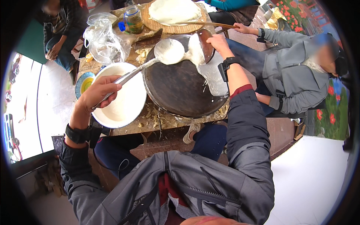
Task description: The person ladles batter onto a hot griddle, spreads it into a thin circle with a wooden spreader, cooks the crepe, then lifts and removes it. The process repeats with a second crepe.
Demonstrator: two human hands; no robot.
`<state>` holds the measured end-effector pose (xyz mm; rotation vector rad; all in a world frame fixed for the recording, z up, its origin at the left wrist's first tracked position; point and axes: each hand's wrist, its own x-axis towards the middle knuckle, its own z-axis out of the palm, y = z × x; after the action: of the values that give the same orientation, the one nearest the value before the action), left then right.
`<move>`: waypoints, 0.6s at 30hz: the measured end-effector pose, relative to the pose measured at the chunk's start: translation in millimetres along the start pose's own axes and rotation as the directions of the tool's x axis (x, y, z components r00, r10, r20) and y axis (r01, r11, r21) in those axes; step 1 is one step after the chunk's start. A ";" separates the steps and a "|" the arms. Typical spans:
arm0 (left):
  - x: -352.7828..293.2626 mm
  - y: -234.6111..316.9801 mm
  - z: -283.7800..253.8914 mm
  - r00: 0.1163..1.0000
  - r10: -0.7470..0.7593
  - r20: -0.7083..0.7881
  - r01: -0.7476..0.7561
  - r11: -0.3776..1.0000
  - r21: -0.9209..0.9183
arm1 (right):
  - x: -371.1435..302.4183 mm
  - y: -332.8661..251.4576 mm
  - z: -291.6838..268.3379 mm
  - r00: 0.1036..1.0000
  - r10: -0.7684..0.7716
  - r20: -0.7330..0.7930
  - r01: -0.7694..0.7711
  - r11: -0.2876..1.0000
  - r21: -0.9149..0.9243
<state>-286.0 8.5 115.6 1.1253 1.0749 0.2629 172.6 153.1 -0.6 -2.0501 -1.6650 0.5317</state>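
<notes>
My left hand (101,92) is closed around the metal handle of a ladle (129,76). White batter (169,51) fills the ladle's bowl, held over the far left edge of a round dark griddle (176,90). A brown curved scraper (206,41) is gripped in my right hand (220,44) above the griddle's far right side. Batter coats the scraper's left face and reaches across to the ladle. A wet smear of batter (213,77) covers the griddle's right part. Under my left hand stands a white basin (141,98) with batter in it.
A blue-rimmed bowl of yellow liquid (86,83) sits left of the basin. Beyond are crumpled clear plastic bags (103,41), a glass jar (134,20) and a woven tray (146,17) bearing a pale flatbread (174,11). At right, another person (296,75) holds a wooden stick (210,24).
</notes>
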 end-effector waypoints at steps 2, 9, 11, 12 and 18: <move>-4.2 -3.8 -2.1 1.000 -0.009 0.010 0.010 0.999 -0.047 | 1.7 -10.9 8.4 0.990 -0.064 0.125 0.066 0.998 -0.010; -21.4 -16.6 -1.5 1.000 -0.005 0.008 0.005 1.000 -0.025 | -11.5 -51.3 -2.6 0.997 -0.001 -0.074 -0.017 0.968 -0.250; -24.3 -18.5 1.8 1.000 0.012 0.017 -0.011 0.999 -0.041 | -16.0 -63.0 6.2 0.996 -0.023 -0.088 -0.001 0.966 -0.258; -25.2 -18.3 2.6 1.000 0.008 0.030 -0.006 0.999 -0.048 | -17.7 -67.0 11.3 0.995 -0.030 -0.100 0.003 0.965 -0.263; -27.7 -19.7 5.2 1.000 0.001 0.012 0.000 1.000 -0.030 | -14.8 -72.0 19.8 0.991 -0.127 -0.031 0.115 0.956 -0.269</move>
<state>-302.2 -21.8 115.0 1.0993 1.0566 0.2713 100.4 153.1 23.7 -2.1055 -1.9059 0.2250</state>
